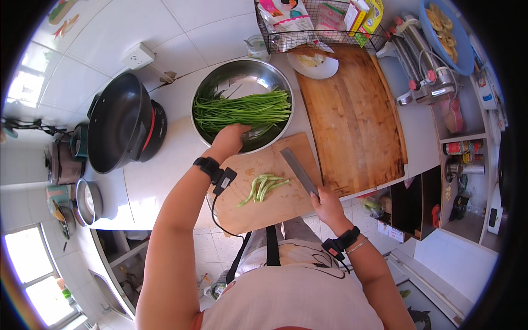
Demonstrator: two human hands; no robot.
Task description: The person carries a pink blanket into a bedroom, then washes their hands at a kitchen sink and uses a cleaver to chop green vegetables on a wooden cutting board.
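A wide stainless steel bowl [268, 74] holds a bundle of long green garlic chives [243, 108]. My left hand [229, 139] reaches over its near rim with the fingers at the lower edge of the chives; whether they grip any stems cannot be seen. In my right hand [330, 208] is the handle of a kitchen cleaver [298, 168], its blade slanting up and left over the right part of a small wooden cutting board [235, 218]. Several pale green bean pods [263, 187] lie in a loose pile on that board, left of the blade.
A large wooden board [350, 128] lies to the right, with a white plate [326, 70] at its back. To the left a black wok [117, 123] stands on an induction cooker [159, 128]. Behind are a wire basket [288, 41] and a glass jar [258, 48]; a pasta machine [425, 62] stands far right.
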